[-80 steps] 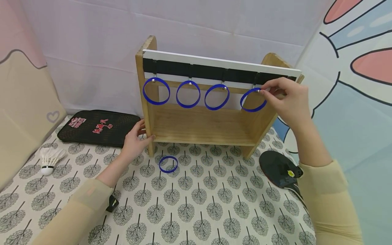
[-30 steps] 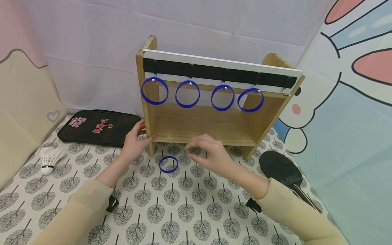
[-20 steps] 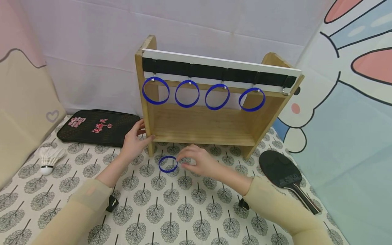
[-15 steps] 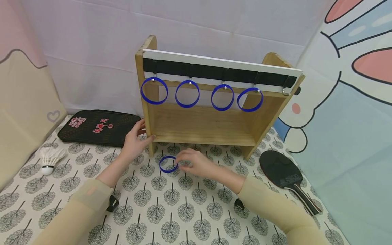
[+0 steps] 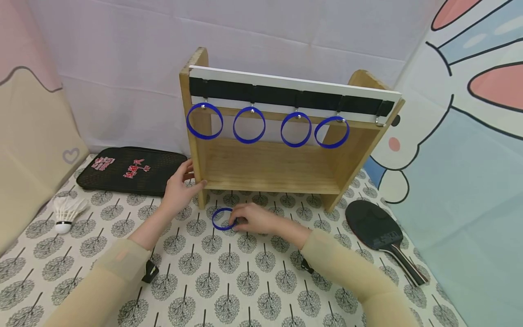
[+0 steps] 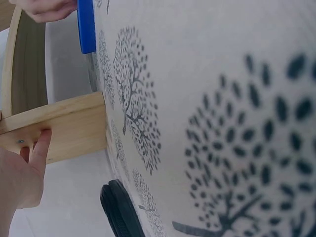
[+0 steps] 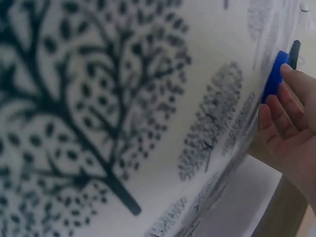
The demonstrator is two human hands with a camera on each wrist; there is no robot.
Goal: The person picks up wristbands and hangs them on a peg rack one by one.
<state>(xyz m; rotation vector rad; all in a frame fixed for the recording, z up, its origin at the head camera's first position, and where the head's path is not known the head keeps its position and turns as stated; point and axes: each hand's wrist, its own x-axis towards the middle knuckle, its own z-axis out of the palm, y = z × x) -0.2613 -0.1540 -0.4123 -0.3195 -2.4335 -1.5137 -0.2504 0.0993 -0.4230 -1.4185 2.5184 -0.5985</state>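
My left hand (image 5: 180,187) grips the left side panel of a wooden shelf (image 5: 269,168), thumb at its front edge; the left wrist view shows fingers pressed on the panel's outer face. On the patterned cloth in front lies a blue ring (image 5: 223,229). My right hand (image 5: 252,218) pinches that ring's right edge, with the thumb on the blue band (image 7: 275,76) in the right wrist view. Several more blue rings hang in a row from hooks on the shelf's white and black top rail (image 5: 273,93). The rightmost hook (image 5: 380,121) carries no ring.
A black case (image 5: 130,170) with red lettering lies left of the shelf, and a shuttlecock (image 5: 65,213) is nearer on the left. Right of the shelf lies a black table tennis paddle (image 5: 373,225). Fabric walls stand behind and at both sides.
My right hand has left the fourth hanging ring, come down leftward to the ring on the cloth and closed on its edge. The hung rings swing slightly. My left hand stays on the shelf.
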